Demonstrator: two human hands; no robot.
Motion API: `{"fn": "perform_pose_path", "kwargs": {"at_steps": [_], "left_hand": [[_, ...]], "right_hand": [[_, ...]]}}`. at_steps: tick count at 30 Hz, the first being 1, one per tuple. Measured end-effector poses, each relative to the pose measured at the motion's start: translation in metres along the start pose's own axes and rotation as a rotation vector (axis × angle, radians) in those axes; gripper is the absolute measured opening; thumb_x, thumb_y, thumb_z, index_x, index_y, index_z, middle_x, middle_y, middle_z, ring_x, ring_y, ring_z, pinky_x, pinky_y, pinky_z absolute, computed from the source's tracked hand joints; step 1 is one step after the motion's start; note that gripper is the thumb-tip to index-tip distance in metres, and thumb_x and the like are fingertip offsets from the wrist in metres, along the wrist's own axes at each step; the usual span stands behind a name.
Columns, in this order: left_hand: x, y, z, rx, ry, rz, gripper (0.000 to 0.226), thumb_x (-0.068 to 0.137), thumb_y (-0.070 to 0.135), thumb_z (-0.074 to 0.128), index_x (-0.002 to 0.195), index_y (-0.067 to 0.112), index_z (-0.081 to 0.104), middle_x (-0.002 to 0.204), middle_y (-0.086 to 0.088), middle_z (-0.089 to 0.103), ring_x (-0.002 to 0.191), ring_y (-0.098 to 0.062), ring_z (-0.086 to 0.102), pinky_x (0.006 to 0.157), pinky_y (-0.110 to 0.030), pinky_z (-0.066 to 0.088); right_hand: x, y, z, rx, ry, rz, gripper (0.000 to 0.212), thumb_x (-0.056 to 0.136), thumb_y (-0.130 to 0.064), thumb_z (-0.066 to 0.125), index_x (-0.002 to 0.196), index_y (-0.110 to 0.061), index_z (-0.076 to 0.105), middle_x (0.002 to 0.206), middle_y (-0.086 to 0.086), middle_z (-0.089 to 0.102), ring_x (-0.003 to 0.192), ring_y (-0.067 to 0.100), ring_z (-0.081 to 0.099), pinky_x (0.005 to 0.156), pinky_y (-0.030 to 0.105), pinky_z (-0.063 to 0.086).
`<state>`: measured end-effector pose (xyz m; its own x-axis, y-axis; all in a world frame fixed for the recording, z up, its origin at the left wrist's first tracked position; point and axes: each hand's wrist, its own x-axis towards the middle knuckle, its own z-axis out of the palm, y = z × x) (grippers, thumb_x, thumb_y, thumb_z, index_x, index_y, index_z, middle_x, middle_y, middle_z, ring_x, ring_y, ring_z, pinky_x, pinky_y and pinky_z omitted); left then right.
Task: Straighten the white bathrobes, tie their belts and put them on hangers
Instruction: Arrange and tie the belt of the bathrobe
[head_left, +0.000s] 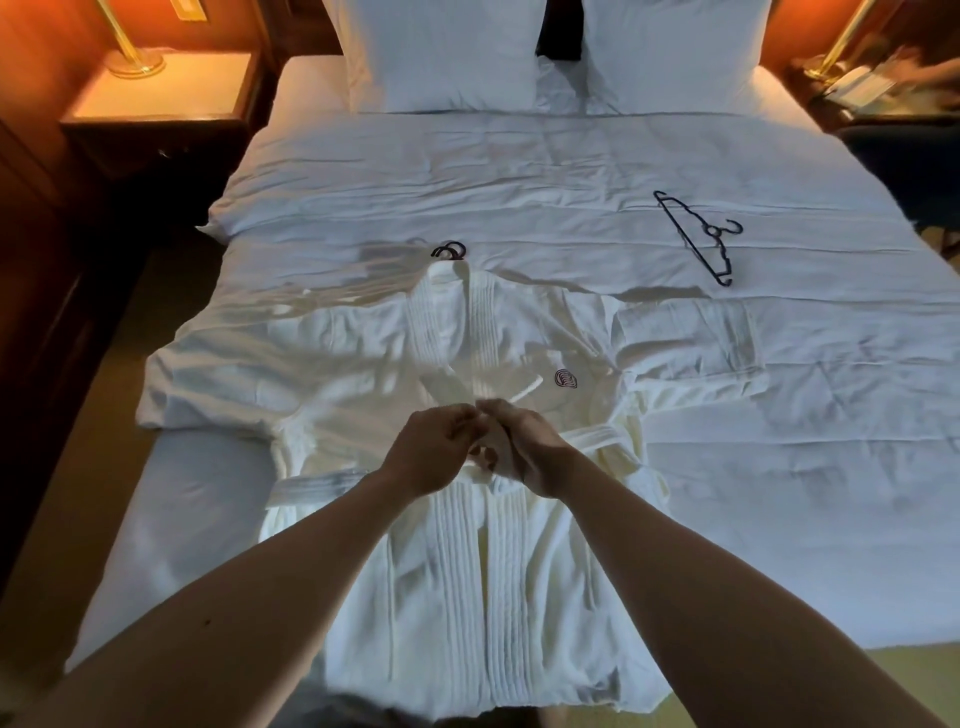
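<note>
A white bed is being flanked by two lamp-lit nightstands. One bathrobe is being spread beneath the hands; its belt is being pinched by the left hand and right hand. Beyond the hands, two pillows and two black hangers are being counted: one hanger up right, one hook at the collar.

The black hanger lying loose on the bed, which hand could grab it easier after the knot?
The right hand, probably. The black plastic hanger lies on the white bed up on that side. The left hand would have to cross over.
</note>
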<state>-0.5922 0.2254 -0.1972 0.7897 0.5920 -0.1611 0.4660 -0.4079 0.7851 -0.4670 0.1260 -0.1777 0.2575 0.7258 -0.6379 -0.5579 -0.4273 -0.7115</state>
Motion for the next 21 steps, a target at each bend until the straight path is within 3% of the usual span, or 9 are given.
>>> {"fn": "perform_pose_path", "kwargs": {"at_steps": [2,4,7,9,12,15,18,20,21], "left_hand": [[-0.004,0.007,-0.001,-0.038,-0.085,0.01,0.027,0.098,0.046,0.056,0.088,0.028,0.073,0.078,0.012,0.073,0.076,-0.004,0.069,0.078,-0.033,0.055],[-0.007,0.011,-0.001,-0.069,-0.08,-0.008,0.028,0.097,0.045,0.057,0.082,0.026,0.071,0.074,0.01,0.072,0.073,-0.007,0.067,0.076,-0.035,0.054],[-0.006,0.003,-0.003,-0.267,-0.054,-0.182,0.021,0.09,0.04,0.065,0.085,0.02,0.067,0.069,0.003,0.07,0.069,-0.013,0.062,0.075,-0.037,0.05],[-0.006,-0.002,-0.006,-0.505,-0.048,-0.34,0.028,0.082,0.035,0.073,0.086,0.009,0.065,0.07,-0.007,0.065,0.071,-0.019,0.058,0.081,-0.041,0.052],[-0.002,-0.001,-0.013,-0.624,-0.007,-0.467,0.009,0.089,0.011,0.067,0.089,0.002,0.065,0.072,-0.012,0.062,0.066,-0.019,0.054,0.061,-0.03,0.046],[0.001,-0.001,-0.017,-0.734,0.041,-0.542,0.011,0.096,0.014,0.062,0.096,0.003,0.066,0.077,-0.01,0.068,0.065,-0.018,0.061,0.058,-0.027,0.051],[0.0,-0.009,-0.015,-0.753,0.024,-0.543,0.032,0.097,0.027,0.057,0.111,-0.001,0.068,0.1,-0.021,0.074,0.09,-0.029,0.07,0.082,-0.039,0.056],[-0.003,-0.009,-0.017,-0.846,-0.003,-0.57,0.04,0.105,0.031,0.044,0.116,0.0,0.067,0.108,-0.021,0.073,0.103,-0.032,0.07,0.095,-0.046,0.052],[-0.004,-0.011,-0.019,-0.85,-0.025,-0.563,0.045,0.107,0.033,0.038,0.114,0.001,0.069,0.108,-0.019,0.074,0.104,-0.031,0.071,0.094,-0.046,0.051]], "right_hand": [[0.013,0.004,-0.003,0.027,0.218,0.015,0.034,0.096,-0.035,0.068,0.099,-0.001,0.066,0.071,0.013,0.066,0.05,0.02,0.058,0.059,0.037,0.055],[0.021,0.007,-0.007,0.132,0.323,-0.007,0.031,0.097,-0.033,0.066,0.103,-0.002,0.065,0.063,0.008,0.063,0.049,0.019,0.057,0.067,0.043,0.055],[0.018,0.006,-0.012,0.254,0.231,-0.066,0.039,0.101,-0.042,0.057,0.108,-0.004,0.062,0.067,0.005,0.056,0.053,0.014,0.05,0.055,0.029,0.043],[0.01,0.002,-0.014,0.194,0.107,-0.082,0.04,0.104,-0.042,0.051,0.097,-0.005,0.066,0.067,0.006,0.055,0.055,0.015,0.048,0.054,0.027,0.04],[0.002,-0.001,-0.017,-0.05,-0.04,-0.093,0.028,0.098,-0.025,0.061,0.072,-0.013,0.064,0.072,0.006,0.059,0.059,0.016,0.05,0.056,0.025,0.043],[-0.002,-0.005,-0.02,-0.565,-0.075,-0.24,0.019,0.087,-0.028,0.071,0.078,-0.011,0.074,0.082,0.009,0.068,0.074,0.024,0.06,0.071,0.032,0.052],[0.0,-0.006,-0.018,-1.127,-0.025,-0.387,0.023,0.092,-0.041,0.069,0.097,-0.021,0.079,0.106,0.004,0.061,0.097,0.019,0.061,0.091,0.038,0.053],[0.001,-0.004,-0.014,-1.29,0.019,-0.439,0.02,0.096,-0.032,0.067,0.114,-0.038,0.074,0.116,-0.003,0.045,0.097,0.02,0.06,0.09,0.035,0.054],[0.003,0.0,-0.013,-1.384,0.05,-0.494,0.03,0.096,-0.024,0.066,0.12,-0.043,0.07,0.117,-0.002,0.041,0.094,0.023,0.061,0.086,0.035,0.056]]}}
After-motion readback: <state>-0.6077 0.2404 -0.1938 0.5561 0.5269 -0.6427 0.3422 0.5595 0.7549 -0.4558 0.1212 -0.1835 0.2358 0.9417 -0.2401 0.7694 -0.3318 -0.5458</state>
